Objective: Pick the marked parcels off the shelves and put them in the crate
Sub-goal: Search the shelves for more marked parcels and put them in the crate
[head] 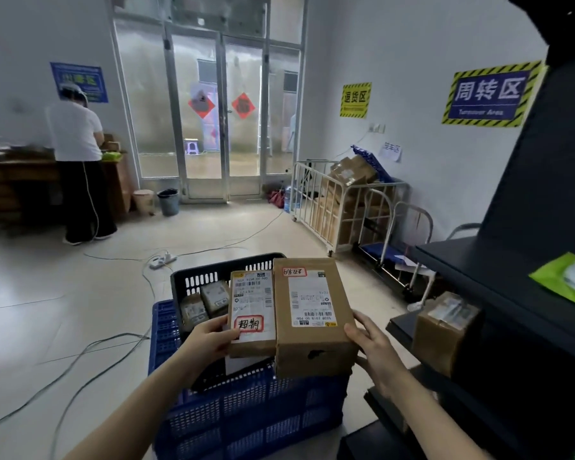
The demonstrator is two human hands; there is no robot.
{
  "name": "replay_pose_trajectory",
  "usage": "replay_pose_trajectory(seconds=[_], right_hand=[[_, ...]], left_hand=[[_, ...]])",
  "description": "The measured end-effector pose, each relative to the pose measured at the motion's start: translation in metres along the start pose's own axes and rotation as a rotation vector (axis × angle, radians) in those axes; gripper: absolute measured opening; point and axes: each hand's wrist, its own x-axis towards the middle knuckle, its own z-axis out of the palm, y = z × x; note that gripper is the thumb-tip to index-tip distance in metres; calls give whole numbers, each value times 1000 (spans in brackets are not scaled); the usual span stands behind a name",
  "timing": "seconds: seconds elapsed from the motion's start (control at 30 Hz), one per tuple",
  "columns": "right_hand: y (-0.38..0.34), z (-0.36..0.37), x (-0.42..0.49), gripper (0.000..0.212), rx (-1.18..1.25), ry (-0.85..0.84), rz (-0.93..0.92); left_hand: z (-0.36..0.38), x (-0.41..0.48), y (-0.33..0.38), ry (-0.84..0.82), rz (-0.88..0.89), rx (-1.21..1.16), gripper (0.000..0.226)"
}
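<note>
Trailing over the wide floor (47, 293) at left, cables (80, 360) are lying loose. The left hand (210, 340) is pinching the smaller marked parcel (251, 313) at its near corner, thumb on top, over the black basket (193, 277) (nested in the blue crate (246, 413)). The right hand (375, 350) is clamping the larger marked parcel (312, 310) by its right edge, fingers curled, with dark shelves (512, 277) crowding just beside.

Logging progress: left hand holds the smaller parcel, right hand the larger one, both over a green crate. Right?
No: the head view shows the crate is blue, not green. The left hand does hold the smaller parcel and the right hand the larger parcel, both over it.
</note>
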Motion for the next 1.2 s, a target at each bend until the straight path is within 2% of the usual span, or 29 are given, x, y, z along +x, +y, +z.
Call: replay_pose_trajectory(seconds=[0.4,0.57,0.7,0.8,1.0,1.1,1.2], right_hand=[[-10,-3,167,38,-51,-131,50],[2,20,234,35,-48,-117,79],[15,47,291,48,33,-129,121],[26,70,321,52,16,-106,115],[41,91,382,54,36,-82,154],[42,90,418,44,-6,-110,227],[45,83,454,32,-117,-172,307]], left_hand=[[-14,119,11,135,-22,-70,22],[-40,176,6,153,-52,-155,33],[-69,224,-1,182,-73,-207,52],[-92,257,-3,201,-89,-248,53],[-126,307,2,204,-127,-172,49],[-144,322,4,235,-155,-144,44],[-166,331,3,299,-184,-126,49]])
